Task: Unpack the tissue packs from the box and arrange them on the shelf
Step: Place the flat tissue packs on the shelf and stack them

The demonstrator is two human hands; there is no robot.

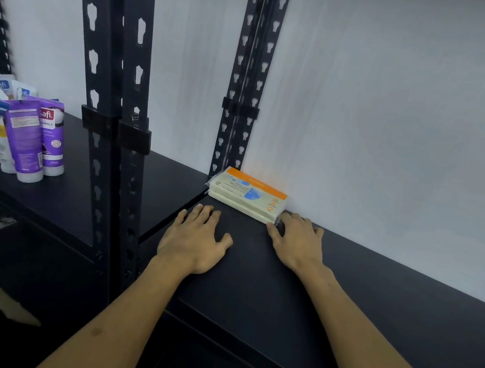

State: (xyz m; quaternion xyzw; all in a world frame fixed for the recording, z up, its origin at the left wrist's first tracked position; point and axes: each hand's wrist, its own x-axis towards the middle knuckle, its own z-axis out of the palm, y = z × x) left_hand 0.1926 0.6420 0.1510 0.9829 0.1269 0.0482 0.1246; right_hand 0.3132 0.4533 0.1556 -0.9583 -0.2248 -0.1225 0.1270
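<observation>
At nine o'clock, purple tubes (35, 139) stand on the neighbouring black shelf. Toward the centre, the left hand (196, 238) lies flat on the shelf (375, 296), its grip wide, fingers straight and holding nothing. At twelve o'clock from it, the tissue packs (247, 195) sit stacked against the wall. The right hand (297, 241) touches their right end, fingers relaxed, nothing held.
</observation>
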